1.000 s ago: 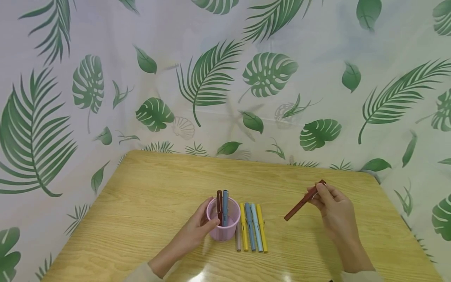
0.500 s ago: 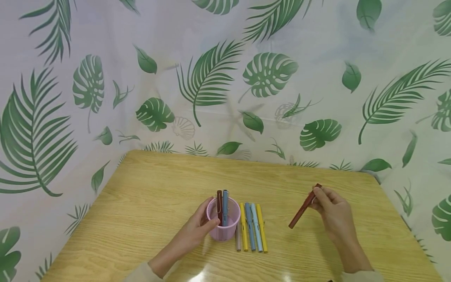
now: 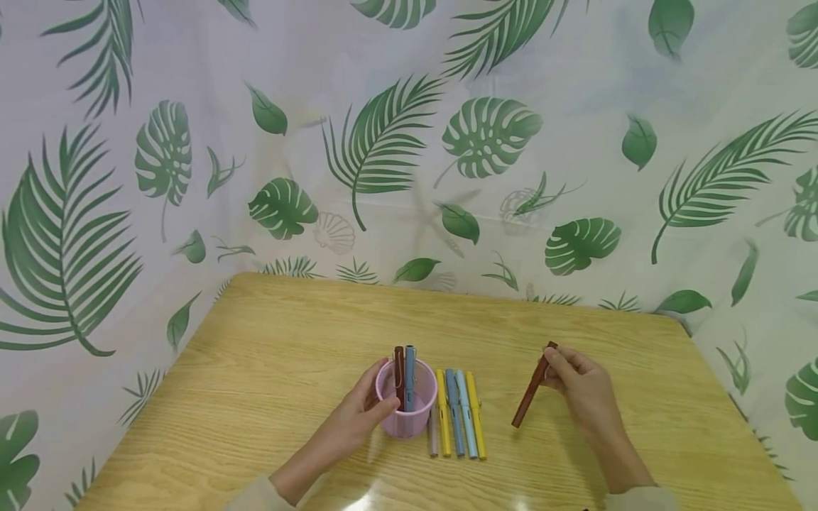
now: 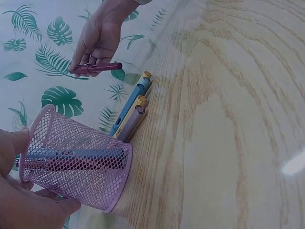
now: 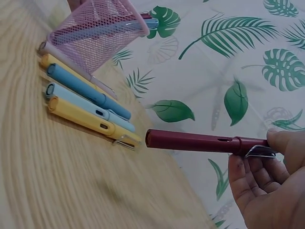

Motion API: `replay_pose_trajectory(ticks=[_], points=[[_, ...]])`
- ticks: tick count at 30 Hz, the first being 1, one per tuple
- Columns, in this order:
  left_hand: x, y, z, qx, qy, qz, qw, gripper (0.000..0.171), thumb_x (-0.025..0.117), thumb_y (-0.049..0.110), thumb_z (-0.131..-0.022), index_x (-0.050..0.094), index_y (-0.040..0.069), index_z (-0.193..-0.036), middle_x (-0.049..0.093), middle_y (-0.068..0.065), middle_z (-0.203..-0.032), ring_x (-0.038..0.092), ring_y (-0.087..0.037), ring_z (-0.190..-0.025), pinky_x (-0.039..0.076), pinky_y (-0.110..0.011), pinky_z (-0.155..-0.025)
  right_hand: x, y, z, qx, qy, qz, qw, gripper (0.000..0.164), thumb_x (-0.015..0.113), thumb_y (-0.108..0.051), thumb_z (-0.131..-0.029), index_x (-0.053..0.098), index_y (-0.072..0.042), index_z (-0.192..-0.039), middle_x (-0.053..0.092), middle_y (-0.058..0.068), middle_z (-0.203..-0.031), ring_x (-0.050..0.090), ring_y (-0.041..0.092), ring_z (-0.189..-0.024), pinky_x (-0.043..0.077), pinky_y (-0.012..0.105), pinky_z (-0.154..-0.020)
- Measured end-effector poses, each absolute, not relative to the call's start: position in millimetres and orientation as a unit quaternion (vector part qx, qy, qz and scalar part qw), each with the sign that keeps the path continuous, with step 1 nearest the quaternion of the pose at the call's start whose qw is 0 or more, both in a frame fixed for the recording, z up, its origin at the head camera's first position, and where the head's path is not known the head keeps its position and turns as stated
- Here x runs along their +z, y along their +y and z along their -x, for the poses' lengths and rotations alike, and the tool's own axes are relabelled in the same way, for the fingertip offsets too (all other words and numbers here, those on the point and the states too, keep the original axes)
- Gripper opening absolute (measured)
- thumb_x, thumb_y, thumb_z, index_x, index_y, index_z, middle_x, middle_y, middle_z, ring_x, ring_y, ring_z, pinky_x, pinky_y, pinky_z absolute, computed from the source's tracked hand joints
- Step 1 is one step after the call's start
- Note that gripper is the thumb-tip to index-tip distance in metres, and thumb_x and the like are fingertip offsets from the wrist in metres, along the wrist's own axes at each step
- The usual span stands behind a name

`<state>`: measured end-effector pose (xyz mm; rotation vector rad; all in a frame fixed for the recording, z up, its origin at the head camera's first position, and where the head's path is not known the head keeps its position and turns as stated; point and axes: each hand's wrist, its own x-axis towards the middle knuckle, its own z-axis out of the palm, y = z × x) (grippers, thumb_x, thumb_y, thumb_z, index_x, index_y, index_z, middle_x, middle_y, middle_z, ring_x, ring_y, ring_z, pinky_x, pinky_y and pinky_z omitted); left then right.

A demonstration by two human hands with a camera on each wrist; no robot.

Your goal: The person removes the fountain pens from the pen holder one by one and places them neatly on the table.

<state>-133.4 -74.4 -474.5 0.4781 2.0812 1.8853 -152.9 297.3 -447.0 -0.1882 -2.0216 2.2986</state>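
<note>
Behind the pink mesh cup [image 3: 406,427] hangs a leaf-print cloth [image 3: 409,142]; beneath the cup spreads a wooden table [image 3: 307,326]. At the cup's left, the left hand [image 3: 364,413] curls round its side, thumb at the rim, likely steadying so light a container. Well right of the cup, the right hand [image 3: 586,392] pinches a dark red pen [image 3: 532,392] by its clip end, off the table, apparently to leave the barrel free, slanting downward. Just right of the cup, five pens [image 3: 454,415] lie side by side, seemingly spread so each can be reached singly. Inside the cup, a maroon pen [image 3: 399,369] and a blue pen [image 3: 410,365] stand clip end up, propped by its wall.
</note>
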Motion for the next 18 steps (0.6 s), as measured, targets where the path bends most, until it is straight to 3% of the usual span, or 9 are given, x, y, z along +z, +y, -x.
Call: replay_pose_trajectory(ticks=[10, 18], points=[[-474.6, -74.3, 133.0, 0.656, 0.721, -0.166, 0.149, 0.075, 0.057, 0.021, -0.108, 0.012, 0.001, -0.164, 0.015, -0.030, -0.167, 0.022, -0.045, -0.152, 0.023, -0.052, -0.123, -460.2, 285.0, 156.7, 0.709, -0.702, 0.064, 0.016, 0.021, 0.066, -0.024, -0.104, 0.070, -0.005, -0.108, 0.063, -0.002, -0.090, 0.064, 0.010, -0.081, 0.061, 0.025, -0.079], [-474.2, -73.7, 133.1, 0.660, 0.718, -0.166, 0.146, 0.074, 0.057, 0.018, -0.108, 0.012, 0.000, -0.164, 0.016, -0.031, -0.166, 0.022, -0.046, -0.151, 0.023, -0.052, -0.122, -464.8, 277.9, 156.9, 0.678, -0.732, 0.065, -0.001, 0.035, 0.066, -0.028, -0.104, 0.064, 0.005, -0.114, 0.060, 0.000, -0.093, 0.063, 0.012, -0.085, 0.061, 0.027, -0.081]])
